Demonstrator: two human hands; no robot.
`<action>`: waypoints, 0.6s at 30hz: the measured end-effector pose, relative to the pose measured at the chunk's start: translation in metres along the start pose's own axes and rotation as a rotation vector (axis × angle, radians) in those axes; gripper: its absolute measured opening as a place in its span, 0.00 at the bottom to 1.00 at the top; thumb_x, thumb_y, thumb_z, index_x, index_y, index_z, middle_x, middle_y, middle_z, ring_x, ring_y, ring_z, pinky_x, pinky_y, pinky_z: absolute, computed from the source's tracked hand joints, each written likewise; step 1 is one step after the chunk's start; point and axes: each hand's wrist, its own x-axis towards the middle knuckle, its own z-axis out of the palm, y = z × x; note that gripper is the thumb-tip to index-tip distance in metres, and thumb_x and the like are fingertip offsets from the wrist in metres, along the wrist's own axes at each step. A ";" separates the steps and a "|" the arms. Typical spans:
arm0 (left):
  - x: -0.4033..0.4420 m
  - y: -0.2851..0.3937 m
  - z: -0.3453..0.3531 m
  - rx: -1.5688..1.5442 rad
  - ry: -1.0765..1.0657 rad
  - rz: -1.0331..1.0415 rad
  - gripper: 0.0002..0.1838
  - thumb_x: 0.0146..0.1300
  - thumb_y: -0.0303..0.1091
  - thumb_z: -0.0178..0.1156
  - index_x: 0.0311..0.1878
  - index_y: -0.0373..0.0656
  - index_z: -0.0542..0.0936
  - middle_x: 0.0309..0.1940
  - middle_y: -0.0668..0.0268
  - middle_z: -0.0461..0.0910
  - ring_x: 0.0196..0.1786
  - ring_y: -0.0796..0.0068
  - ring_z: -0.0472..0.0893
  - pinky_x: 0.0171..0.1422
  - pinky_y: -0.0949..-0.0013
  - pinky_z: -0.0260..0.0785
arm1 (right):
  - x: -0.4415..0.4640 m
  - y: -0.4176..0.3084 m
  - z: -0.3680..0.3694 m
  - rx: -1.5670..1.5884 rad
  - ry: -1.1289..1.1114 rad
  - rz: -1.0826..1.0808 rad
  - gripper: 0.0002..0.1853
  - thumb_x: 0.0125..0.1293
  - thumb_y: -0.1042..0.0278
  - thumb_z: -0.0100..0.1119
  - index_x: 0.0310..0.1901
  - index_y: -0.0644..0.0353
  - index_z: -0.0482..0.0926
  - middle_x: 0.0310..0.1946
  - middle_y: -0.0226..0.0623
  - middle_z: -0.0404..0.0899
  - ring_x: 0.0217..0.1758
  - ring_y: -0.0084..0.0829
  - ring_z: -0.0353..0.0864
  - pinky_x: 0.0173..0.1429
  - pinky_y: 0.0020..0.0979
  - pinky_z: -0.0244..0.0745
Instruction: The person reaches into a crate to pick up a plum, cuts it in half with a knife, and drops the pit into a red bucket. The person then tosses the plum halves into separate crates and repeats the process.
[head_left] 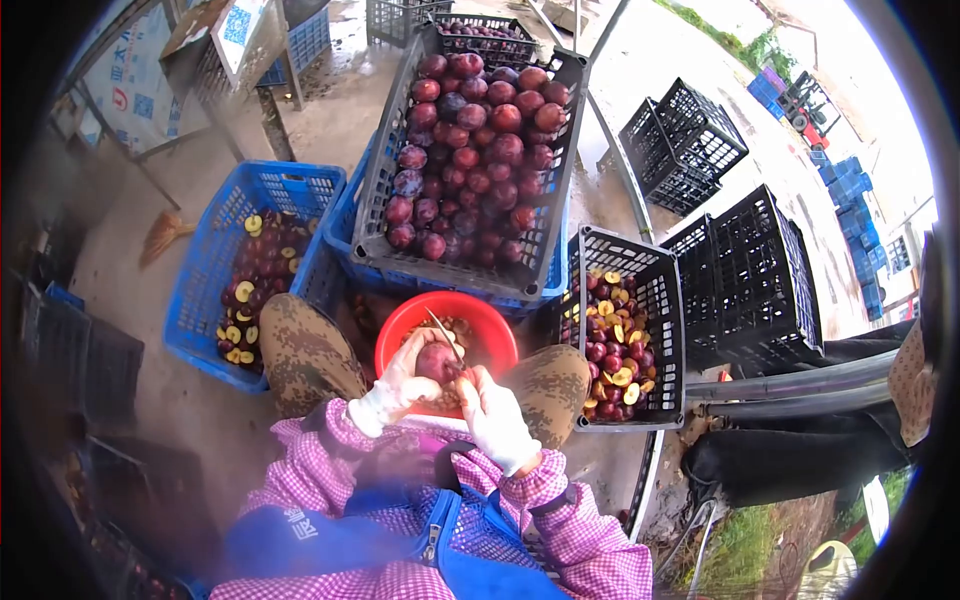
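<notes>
My left hand (385, 394), in a white glove, is closed around a dark red plum (436, 362). In my gloved right hand (498, 424) is a small knife (447, 331), its thin blade slanting up along the plum's right side. My right fingers hide the handle. Whether the blade has cut into the flesh I cannot tell. Both hands are above the near part of a red basin (490, 318) between my knees, with small brownish bits inside.
A black crate (368, 245) heaped with whole plums stands ahead on a blue crate. Cut plums partly fill a blue crate (190, 290) on the left and a dark crate (672, 330) on the right. Stacked black crates (750, 280) stand farther right, near another person's leg (800, 460).
</notes>
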 end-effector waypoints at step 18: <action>0.003 -0.012 -0.016 0.697 -0.095 0.095 0.28 0.38 0.27 0.56 0.49 0.37 0.69 0.42 0.60 0.74 0.49 0.69 0.75 0.58 0.70 0.65 | -0.015 0.018 0.013 1.096 -0.286 0.594 0.18 0.73 0.46 0.40 0.31 0.49 0.65 0.14 0.19 0.54 0.12 0.15 0.48 0.15 0.20 0.45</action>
